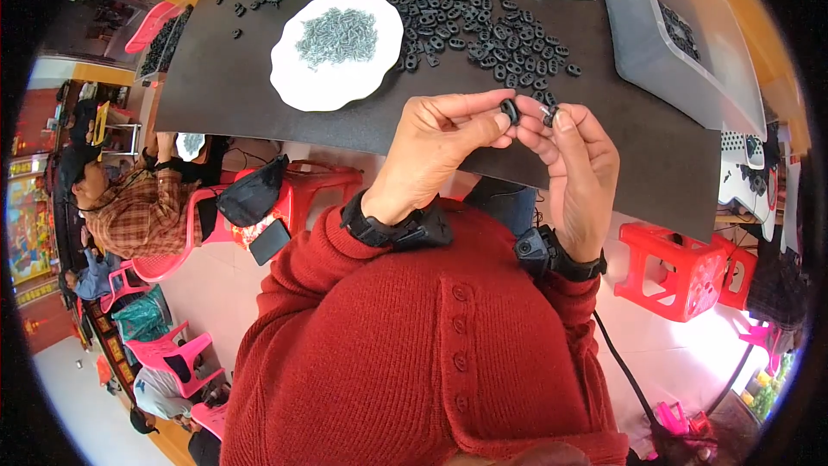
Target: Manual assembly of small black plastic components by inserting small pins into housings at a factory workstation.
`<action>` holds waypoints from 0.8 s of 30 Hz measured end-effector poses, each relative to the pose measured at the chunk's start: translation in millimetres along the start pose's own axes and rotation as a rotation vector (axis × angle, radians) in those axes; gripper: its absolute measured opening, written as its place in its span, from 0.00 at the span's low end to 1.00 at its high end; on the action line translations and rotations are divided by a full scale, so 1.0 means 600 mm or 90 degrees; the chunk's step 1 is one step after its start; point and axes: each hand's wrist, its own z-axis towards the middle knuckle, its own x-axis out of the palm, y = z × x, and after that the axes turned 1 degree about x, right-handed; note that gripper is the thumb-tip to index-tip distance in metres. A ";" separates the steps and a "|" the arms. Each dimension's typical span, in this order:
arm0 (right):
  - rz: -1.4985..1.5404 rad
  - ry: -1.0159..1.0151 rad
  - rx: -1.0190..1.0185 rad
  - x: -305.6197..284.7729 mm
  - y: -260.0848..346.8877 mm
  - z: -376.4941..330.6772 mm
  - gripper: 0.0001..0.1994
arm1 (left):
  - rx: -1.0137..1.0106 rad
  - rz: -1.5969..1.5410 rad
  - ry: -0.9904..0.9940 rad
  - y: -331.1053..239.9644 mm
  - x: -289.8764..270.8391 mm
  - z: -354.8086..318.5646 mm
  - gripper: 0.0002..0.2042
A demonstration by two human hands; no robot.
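Above the black desk [259, 78], your left hand [435, 151] pinches a small black plastic piece [510, 110] at its rim, while your right hand [573, 164] closes on a second piece [549, 114]. Both look light, stiff and easily dropped; grip them by the edges.

a thick red knitted cardigan [414, 354] covers the person, ribbed at the cuffs, with a row of matching red buttons down its front. just above each cuff sits a black wrist strap [392, 229] carrying a small device; bare hands beyond.
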 end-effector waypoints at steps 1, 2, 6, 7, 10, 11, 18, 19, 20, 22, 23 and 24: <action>0.000 0.000 0.000 0.000 0.000 0.000 0.11 | 0.012 0.025 -0.007 -0.002 0.002 -0.001 0.16; -0.003 -0.004 0.003 0.001 0.001 0.000 0.11 | 0.012 0.025 -0.008 -0.003 0.003 -0.003 0.16; -0.022 -0.014 0.001 0.002 0.001 -0.003 0.11 | 0.018 0.090 -0.005 -0.005 0.003 -0.006 0.18; -0.022 -0.013 0.001 0.002 0.000 -0.004 0.11 | 0.021 0.081 -0.006 -0.004 0.002 -0.005 0.18; -0.017 -0.004 0.007 0.000 0.000 -0.005 0.11 | 0.044 0.015 0.006 -0.001 0.006 -0.002 0.17; -0.012 -0.006 0.011 0.000 0.001 -0.005 0.11 | 0.045 0.015 0.007 0.000 0.007 -0.002 0.17; -0.043 -0.035 -0.003 0.003 -0.001 -0.006 0.10 | 0.074 0.082 0.001 0.014 0.003 0.003 0.18; -0.043 -0.035 -0.004 0.003 -0.002 -0.006 0.10 | 0.053 0.070 -0.005 0.015 0.003 0.002 0.18; -0.051 -0.031 -0.006 0.002 -0.003 -0.005 0.10 | 0.053 0.070 -0.005 0.018 0.002 0.004 0.18; -0.060 -0.028 -0.008 0.000 -0.006 -0.004 0.10 | 0.004 -0.005 -0.028 0.023 -0.001 0.007 0.17; -0.064 -0.029 -0.006 -0.001 -0.010 -0.004 0.10 | 0.003 -0.005 -0.028 0.025 -0.001 0.006 0.17; -0.068 -0.031 -0.005 -0.001 -0.011 -0.003 0.10 | 0.012 -0.014 -0.037 0.026 -0.002 0.006 0.16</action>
